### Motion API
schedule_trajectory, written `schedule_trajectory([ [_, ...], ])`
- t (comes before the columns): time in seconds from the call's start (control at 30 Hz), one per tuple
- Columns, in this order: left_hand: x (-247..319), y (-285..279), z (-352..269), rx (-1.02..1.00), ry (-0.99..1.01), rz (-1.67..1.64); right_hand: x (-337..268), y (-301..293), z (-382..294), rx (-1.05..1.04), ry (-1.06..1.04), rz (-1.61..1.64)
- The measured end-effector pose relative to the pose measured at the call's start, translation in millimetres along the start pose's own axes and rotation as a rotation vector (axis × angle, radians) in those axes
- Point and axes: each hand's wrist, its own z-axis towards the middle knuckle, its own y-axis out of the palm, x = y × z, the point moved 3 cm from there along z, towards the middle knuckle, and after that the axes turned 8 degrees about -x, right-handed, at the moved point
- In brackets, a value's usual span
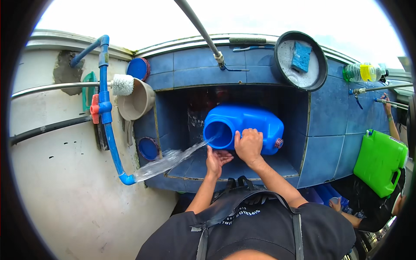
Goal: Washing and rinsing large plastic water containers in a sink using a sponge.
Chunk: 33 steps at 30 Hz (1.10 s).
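Note:
A blue plastic water container [260, 120] lies on its side in the tiled sink basin [289, 162], its round mouth facing left. My right hand [249, 146] grips the container's handle, which the fingers mostly hide. Just under the mouth, my left hand [217, 160] is turned palm up with its fingers apart; whether it touches the rim I cannot tell. Water [169, 164] shoots from the blue pipe [112, 146] at the left into the open mouth. A small capped spout [279, 143] sticks out at the container's base.
A black basin [279, 70] of suds holds a blue sponge [301, 57]. Blue lids [149, 148], a dipper [131, 107] and a round brush [123, 85] are at left. A metal faucet pipe [204, 32] overhangs the sink. At right, another person's arm [392, 122] is near a green container [377, 162].

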Motion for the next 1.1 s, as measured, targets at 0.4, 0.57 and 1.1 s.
schedule_trajectory([
  [0.4, -41.2, 65.2, 1.3, -0.07, 0.253, -0.17, -10.9, 30.6, -17.8, -0.255, -0.327, 0.468],
  [0.57, -115.0, -17.0, 59.6, -0.06, 0.526, 0.197, -95.0, -6.5, -10.0, -0.352, -0.174, 0.758],
  [1.1, -65.1, 44.3, 16.2, 0.09, 0.82, 0.706, -250.4, -30.8, 26.2, -1.08, -0.38, 1.189],
])
